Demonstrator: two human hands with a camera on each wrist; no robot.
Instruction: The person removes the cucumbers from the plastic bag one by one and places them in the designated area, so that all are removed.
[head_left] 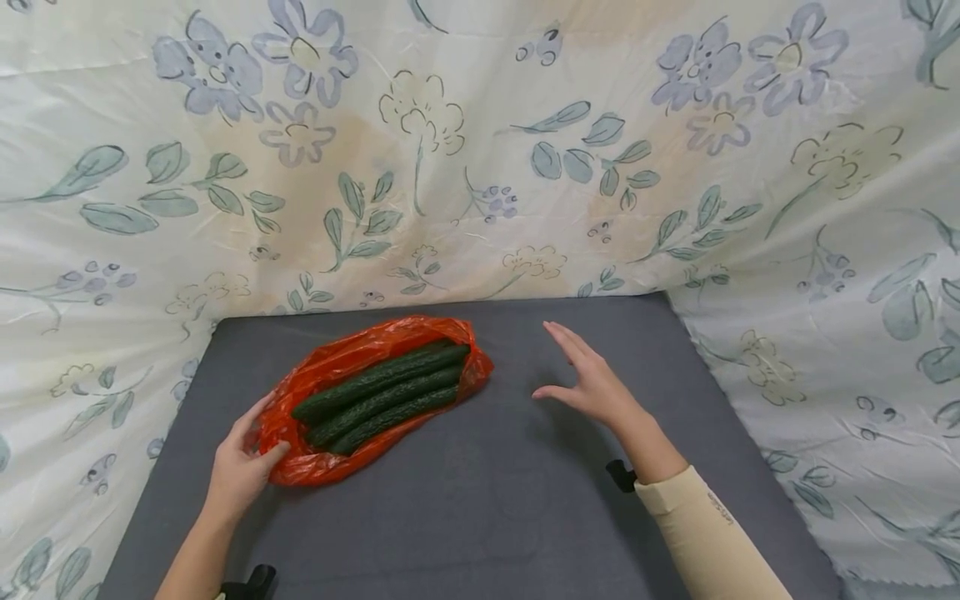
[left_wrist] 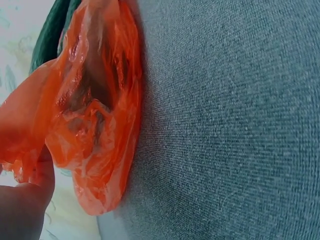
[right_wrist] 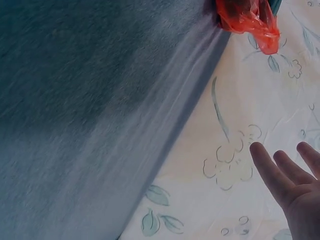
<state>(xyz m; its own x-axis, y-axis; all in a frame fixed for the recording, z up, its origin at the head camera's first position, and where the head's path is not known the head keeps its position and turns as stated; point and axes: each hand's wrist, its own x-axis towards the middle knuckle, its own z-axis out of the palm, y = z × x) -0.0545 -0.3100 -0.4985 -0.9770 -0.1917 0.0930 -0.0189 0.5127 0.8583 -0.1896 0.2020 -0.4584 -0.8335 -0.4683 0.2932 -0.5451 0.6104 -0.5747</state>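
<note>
Left: bag (head_left: 367,340) red-orange, cucumbers (head_left: 386,390) dark green. Table (head_left: 480,500) plain grey. Far cloth (head_left: 487,108) off-white, purple flower and grey-green leaf print. Right sleeve (head_left: 705,533) cream.

Three long, bumpy, dark green cucumbers (head_left: 386,397), one crinkled red plastic bag (head_left: 322,468), two bare hands (head_left: 596,387) and one grey fabric-covered table (head_left: 465,517) are seen.

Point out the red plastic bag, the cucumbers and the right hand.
Red plastic bag (head_left: 309,469): head view, on its near wall, toward the left end.
Cucumbers (head_left: 387,405): head view, on the middle one of three, about halfway along.
Right hand (head_left: 597,388): head view, on the back of the hand.
</note>
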